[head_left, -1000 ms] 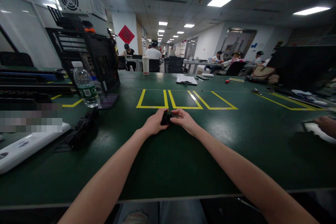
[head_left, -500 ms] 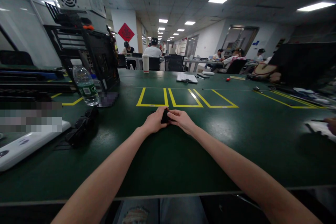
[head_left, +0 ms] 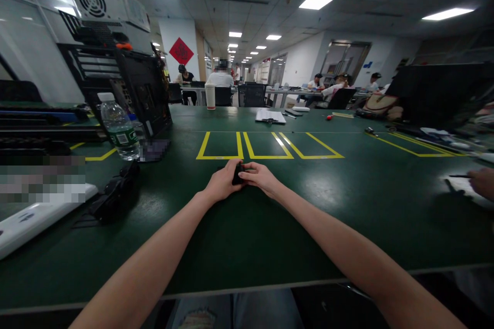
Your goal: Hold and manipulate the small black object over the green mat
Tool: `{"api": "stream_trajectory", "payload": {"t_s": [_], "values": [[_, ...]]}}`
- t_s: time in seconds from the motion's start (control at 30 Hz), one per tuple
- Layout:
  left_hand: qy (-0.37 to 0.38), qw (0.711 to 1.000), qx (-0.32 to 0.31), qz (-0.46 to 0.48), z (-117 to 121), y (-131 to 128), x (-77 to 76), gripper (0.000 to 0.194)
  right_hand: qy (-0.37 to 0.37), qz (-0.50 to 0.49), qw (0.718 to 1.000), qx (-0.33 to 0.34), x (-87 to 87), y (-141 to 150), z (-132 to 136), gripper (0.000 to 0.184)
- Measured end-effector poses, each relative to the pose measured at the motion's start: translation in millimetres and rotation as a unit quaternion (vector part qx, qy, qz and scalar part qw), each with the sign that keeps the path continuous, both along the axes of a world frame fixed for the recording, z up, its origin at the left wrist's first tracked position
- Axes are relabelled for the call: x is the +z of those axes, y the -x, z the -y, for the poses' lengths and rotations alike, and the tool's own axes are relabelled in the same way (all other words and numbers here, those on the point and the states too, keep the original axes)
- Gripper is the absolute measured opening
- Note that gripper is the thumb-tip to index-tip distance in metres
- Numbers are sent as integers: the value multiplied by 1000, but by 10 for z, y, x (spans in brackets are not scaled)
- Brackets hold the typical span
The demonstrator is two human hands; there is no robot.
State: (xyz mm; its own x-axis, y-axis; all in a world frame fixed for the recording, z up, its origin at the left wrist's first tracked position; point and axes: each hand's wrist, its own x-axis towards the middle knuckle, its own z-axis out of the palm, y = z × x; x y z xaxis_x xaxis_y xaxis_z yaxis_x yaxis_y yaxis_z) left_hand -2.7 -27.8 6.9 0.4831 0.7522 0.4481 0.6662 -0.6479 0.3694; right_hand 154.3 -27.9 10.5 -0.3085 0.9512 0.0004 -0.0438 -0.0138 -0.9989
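Observation:
A small black object is held between my two hands just above the green table, near the front of the yellow tape outlines. My left hand wraps around its left side, thumb and fingers closed on it. From the right, my right hand pinches the same object with thumb and fingertips. Its kind cannot be made out, since the fingers cover most of it.
Yellow tape frames mark the table ahead. To the left stand a water bottle, a black computer case, black cables and a white power strip. Another person's hand holds a pen at right. A clipboard lies farther back.
The camera view has shifted slightly, so the scene sits a little more to the left. Both hands keep hold of the black object, and slightly more of it shows between them.

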Motion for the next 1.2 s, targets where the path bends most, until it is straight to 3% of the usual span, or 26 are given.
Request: {"api": "stream_trajectory", "payload": {"t_s": [0.17,0.43,0.8,1.2], "values": [[-12,1000,3,13,28,11,36,71,1,-3,1000,-2,11,-8,20,36],[-11,1000,4,16,36,-1,35,62,-7,-10,1000,7,6,-2,36,37],[2,999,-28,44,103,36,88,65,-23,-7,1000,19,11,-22,68,34],[0,999,-28,24,-2,2,4,58,-71,8,997,-3,-70,-24,45,26]]}}
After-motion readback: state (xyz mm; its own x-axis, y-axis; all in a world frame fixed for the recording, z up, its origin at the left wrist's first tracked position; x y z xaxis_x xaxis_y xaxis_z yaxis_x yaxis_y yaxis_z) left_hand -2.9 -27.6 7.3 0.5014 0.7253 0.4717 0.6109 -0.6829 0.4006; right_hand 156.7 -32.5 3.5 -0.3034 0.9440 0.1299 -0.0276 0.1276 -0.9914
